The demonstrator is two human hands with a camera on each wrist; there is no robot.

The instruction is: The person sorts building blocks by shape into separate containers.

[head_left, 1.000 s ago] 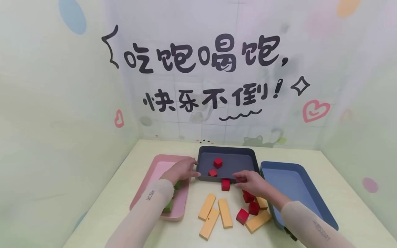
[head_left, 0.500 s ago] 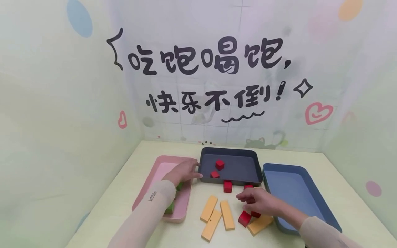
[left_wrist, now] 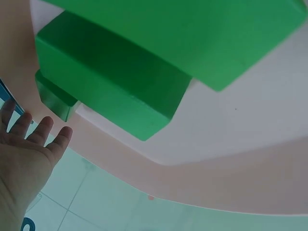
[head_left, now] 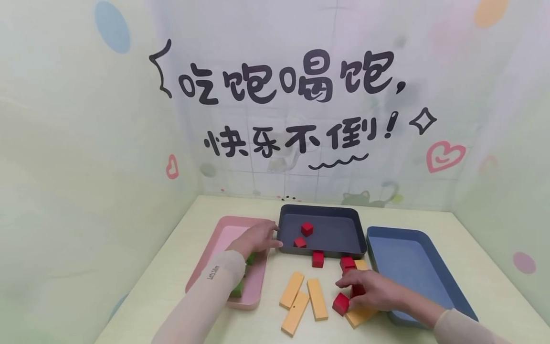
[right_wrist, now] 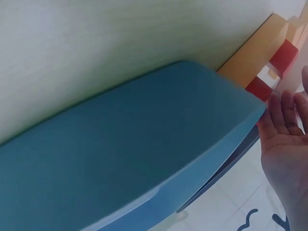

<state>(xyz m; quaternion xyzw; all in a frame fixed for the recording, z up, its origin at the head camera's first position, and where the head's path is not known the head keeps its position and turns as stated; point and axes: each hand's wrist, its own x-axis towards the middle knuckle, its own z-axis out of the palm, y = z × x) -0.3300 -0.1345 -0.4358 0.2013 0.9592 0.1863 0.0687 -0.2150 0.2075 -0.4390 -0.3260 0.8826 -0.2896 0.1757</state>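
Observation:
My left hand [head_left: 259, 236] hovers over the right side of the pink tray [head_left: 225, 233], fingers extended toward the dark tray [head_left: 333, 231]. Green blocks [left_wrist: 113, 74] lie in the pink tray under the left wrist. My right hand [head_left: 375, 290] is low over a cluster of red cubes, thumb and index finger apart around one red cube [head_left: 356, 290]; contact cannot be told. Another red cube [head_left: 341, 304] sits beside the thumb. Behind the fingers is a further red cube [head_left: 347, 263]. A yellow block [head_left: 360, 316] lies partly hidden beneath the hand.
Two red cubes, one a red cube [head_left: 307, 229], lie in the dark tray. One red cube [head_left: 317, 259] sits against its front wall. Three yellow blocks, including a yellow block [head_left: 317, 299], lie mid-table. The blue tray [head_left: 417, 272] stands at right.
My right hand has moved from beside the dark tray's front edge down and to the right, onto the red cube cluster. The left hand has stayed over the pink tray. The view shifted slightly.

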